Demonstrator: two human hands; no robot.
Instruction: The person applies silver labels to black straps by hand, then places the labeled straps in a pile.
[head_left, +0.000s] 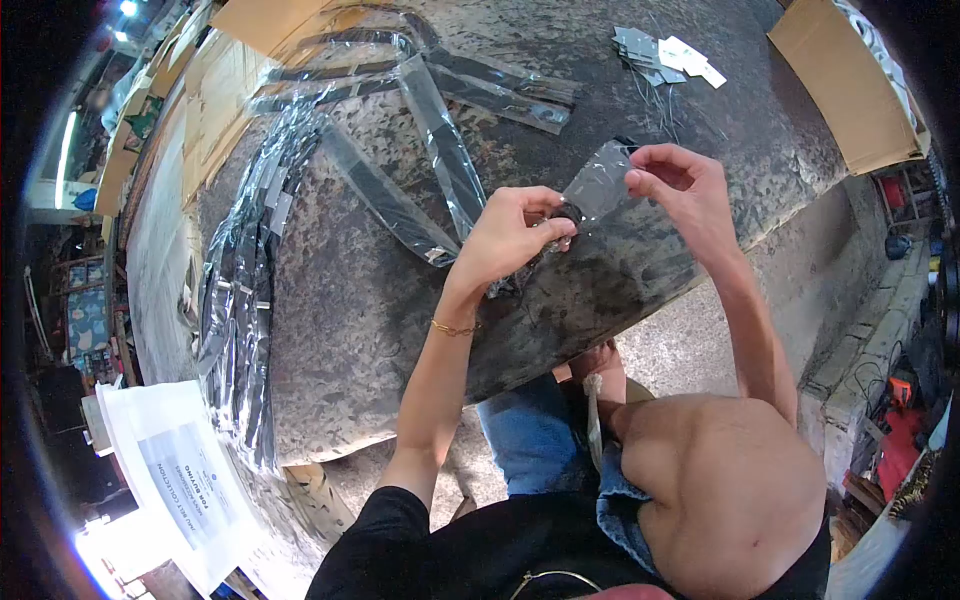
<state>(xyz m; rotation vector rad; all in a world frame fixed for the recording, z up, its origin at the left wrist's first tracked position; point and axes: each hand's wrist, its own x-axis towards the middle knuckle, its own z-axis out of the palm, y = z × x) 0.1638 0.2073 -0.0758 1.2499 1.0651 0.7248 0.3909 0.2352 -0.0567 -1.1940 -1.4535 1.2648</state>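
A clear plastic sleeve (pixel 603 180) stretches between my two hands over the dark, stained table (pixel 340 330). My left hand (pixel 510 235) is closed around its bunched-up end, where something dark shows between thumb and fingers. At the other end, my right hand (pixel 690 195) pinches the sleeve's edge between thumb and forefinger. Just left of my left hand lie a long sleeve with a dark strip (pixel 445 140) and a second sleeved strip (pixel 385 195), both looking like packed belts. What hangs beneath my left hand is partly hidden.
Sleeved dark strips (pixel 240 300) are heaped along the table's left side, with more sleeved strips (pixel 500 85) at the back. Grey tags with strings (pixel 640 50) and white tags (pixel 690 60) lie at the far right. Cardboard boxes (pixel 845 85) flank the table. A person's bare skin (pixel 720 470) is close below.
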